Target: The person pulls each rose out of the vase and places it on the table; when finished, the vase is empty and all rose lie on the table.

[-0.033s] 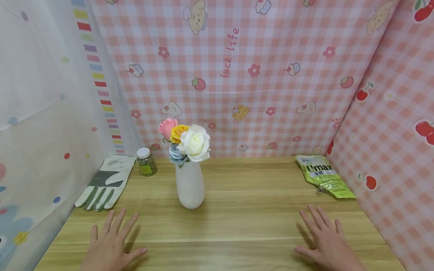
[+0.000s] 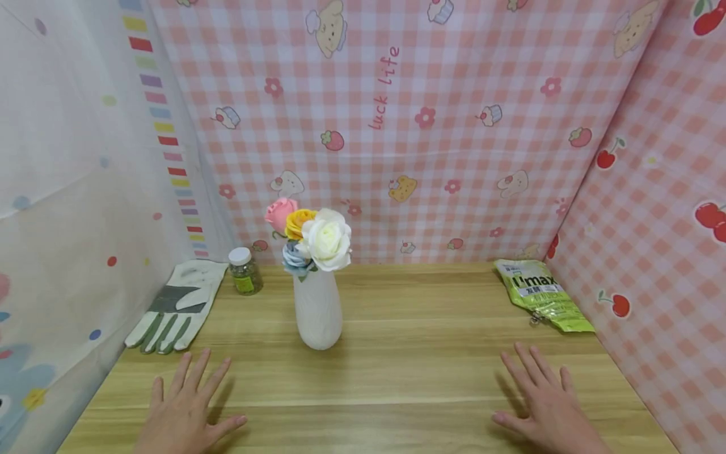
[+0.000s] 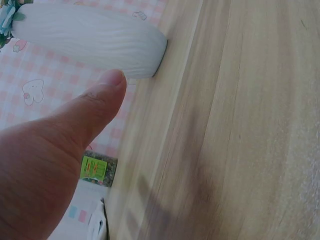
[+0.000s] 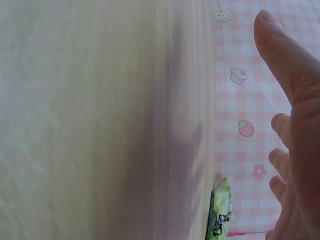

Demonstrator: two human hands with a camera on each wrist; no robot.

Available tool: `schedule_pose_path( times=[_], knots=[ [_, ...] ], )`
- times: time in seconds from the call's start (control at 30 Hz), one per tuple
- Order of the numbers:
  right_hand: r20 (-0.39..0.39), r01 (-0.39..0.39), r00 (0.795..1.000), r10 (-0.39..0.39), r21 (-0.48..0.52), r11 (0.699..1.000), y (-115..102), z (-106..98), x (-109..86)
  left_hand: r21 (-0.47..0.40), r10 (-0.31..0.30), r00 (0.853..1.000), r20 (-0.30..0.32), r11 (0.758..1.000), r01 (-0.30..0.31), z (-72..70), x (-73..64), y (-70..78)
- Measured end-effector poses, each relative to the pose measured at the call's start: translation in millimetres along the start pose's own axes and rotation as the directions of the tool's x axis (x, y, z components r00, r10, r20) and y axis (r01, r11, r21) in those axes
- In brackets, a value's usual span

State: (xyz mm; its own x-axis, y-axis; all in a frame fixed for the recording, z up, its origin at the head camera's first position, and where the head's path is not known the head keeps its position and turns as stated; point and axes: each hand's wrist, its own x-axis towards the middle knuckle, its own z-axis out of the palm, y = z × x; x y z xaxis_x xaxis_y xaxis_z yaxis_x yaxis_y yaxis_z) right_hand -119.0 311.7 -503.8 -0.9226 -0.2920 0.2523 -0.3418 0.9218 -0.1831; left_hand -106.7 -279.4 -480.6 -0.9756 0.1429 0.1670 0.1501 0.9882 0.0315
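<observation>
My left hand (image 2: pixel 184 407) is spread at the front left, fingers straight, holding nothing. Nearest to it lies a white work glove (image 2: pixel 178 306) with grey-green parts, just beyond its fingertips. At the front right my right hand (image 2: pixel 547 403) is spread too, with nothing in it; its shadow falls on the wooden table (image 4: pixel 100 120) in the right wrist view. A white ridged vase (image 2: pixel 319 312) stands upright between the hands, further back. It holds artificial roses: a white rose (image 2: pixel 327 241), a yellow rose (image 2: pixel 299 224), a pink rose (image 2: pixel 280 214) and a blue rose (image 2: pixel 295 257).
Beside the glove stands a small clear jar (image 2: pixel 245 277) with a white cap and green label. A green foil pouch (image 2: pixel 544 295) marked "Umax" lies at the back right, with a small metal clip at its edge. Printed cloth walls (image 2: pixel 391 157) border the table's back and sides.
</observation>
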Motion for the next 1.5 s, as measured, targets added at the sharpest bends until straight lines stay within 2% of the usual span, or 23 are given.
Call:
schedule_pose_path(
  times=[0.63,0.9,1.1,1.2,1.3,1.4,1.5],
  knots=[
    [-0.015,-0.007,1.0,0.007,0.005,1.0,0,0,-2.6,0.011,-0.008,1.0,0.002,1.0,0.008,5.2,2.9,-0.9],
    [-0.066,0.049,0.997,-0.046,0.036,0.998,-7,-4,10.2,-0.034,0.056,0.996,-0.073,0.998,-0.058,4.9,12.0,6.7],
    [-0.135,0.146,0.982,-0.129,0.128,0.981,-23,-3,41.3,-0.128,0.109,0.979,-0.172,0.983,-0.132,7.5,32.9,30.4],
    [-0.17,0.216,0.967,-0.19,0.153,0.964,-36,-3,61.5,-0.218,0.112,0.972,-0.205,0.963,-0.157,13.2,49.6,45.1],
    [-0.179,0.262,0.956,-0.231,0.177,0.949,-55,-4,82.2,-0.345,0.078,0.975,-0.209,0.927,-0.148,23.8,67.1,59.7],
    [-0.164,0.278,0.956,-0.244,0.236,0.931,-78,-8,101.9,-0.485,0.018,0.984,-0.176,0.868,-0.103,38.8,82.0,73.8],
    [-0.125,0.257,0.966,-0.227,0.348,0.902,-102,-12,120.3,-0.62,-0.06,0.992,-0.11,0.785,-0.021,53.7,92.3,87.3]
  ],
)
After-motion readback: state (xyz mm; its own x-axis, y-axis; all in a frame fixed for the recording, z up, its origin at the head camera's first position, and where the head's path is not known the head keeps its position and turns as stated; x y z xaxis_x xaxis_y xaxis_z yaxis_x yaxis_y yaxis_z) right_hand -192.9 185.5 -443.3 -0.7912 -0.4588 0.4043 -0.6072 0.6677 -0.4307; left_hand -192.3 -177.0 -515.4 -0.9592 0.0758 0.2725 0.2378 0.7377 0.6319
